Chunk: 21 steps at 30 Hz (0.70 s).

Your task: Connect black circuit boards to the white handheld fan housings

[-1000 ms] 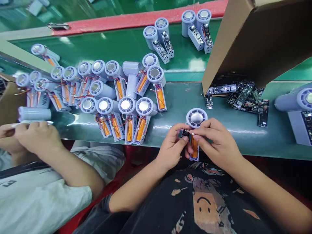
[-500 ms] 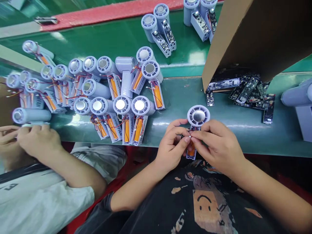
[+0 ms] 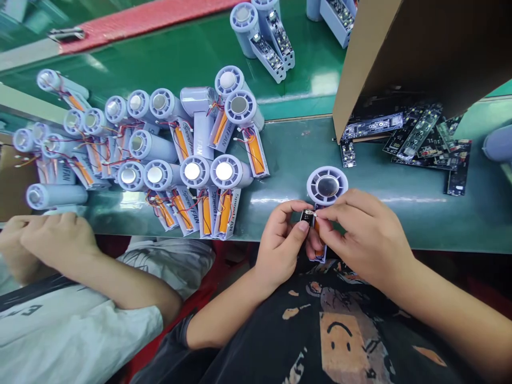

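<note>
My left hand [image 3: 280,242] is closed, gripping a small black circuit board [image 3: 307,216] between thumb and forefinger. At the board's right edge, a tiny white connector [image 3: 315,214] is pinched by the thumb and forefinger of my right hand [image 3: 370,237]. Whether that connector sits in its socket is too small to tell. Below the board lies a lavender handheld fan [image 3: 327,185], round head away from me, over the table's front edge. Its open handle shows an orange battery [image 3: 319,244], partly covered by my left fingers.
Several fans with orange batteries and loose wires [image 3: 192,172] stand on the left. Loose circuit boards [image 3: 420,141] lie by a cardboard box [image 3: 360,64] at right. Fans with boards fitted [image 3: 268,56] stand on the back ledge. A co-worker's hands [image 3: 56,240] are at left.
The black board has come into clearer view, turned upward in my left hand. My right fingertips have shifted slightly right, to its edge. The camera view has also shifted a little.
</note>
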### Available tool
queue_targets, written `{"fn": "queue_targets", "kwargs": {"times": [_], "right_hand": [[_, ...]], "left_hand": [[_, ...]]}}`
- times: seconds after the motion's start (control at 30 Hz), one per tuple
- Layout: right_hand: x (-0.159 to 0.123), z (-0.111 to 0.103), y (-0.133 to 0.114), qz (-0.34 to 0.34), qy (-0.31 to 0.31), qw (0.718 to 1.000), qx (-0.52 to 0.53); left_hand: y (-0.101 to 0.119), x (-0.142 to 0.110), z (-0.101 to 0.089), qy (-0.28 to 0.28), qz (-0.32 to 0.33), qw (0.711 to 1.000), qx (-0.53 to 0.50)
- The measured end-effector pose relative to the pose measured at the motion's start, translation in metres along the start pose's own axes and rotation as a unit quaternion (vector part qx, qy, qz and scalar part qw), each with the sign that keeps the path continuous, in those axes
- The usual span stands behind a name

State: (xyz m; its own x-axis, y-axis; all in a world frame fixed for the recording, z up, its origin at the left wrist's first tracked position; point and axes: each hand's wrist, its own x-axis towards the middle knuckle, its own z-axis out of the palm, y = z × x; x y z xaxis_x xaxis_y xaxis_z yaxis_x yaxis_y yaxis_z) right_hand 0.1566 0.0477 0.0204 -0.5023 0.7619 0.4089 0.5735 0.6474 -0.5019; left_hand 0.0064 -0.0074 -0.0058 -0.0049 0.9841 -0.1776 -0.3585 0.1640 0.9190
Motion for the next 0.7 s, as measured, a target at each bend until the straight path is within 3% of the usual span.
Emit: {"fn": "queue_targets", "kwargs": {"times": [0.4, 0.57, 0.7], "right_hand": [[0.002, -0.007, 0.0, -0.031, -0.035, 0.998, -0.029], [0.005, -0.011, -0.002, -0.047, -0.077, 0.993, -0.069], [0.009, -0.011, 0.009, -0.029, -0.076, 0.997, 0.017]], "left_hand": [[0.009, 0.0, 0.002, 0.025, 0.023, 0.995, 0.092], [0.011, -0.001, 0.002, 0.025, 0.039, 0.991, 0.122], [0.012, 0.0, 0.0, 0.028, 0.053, 0.989, 0.137]]}}
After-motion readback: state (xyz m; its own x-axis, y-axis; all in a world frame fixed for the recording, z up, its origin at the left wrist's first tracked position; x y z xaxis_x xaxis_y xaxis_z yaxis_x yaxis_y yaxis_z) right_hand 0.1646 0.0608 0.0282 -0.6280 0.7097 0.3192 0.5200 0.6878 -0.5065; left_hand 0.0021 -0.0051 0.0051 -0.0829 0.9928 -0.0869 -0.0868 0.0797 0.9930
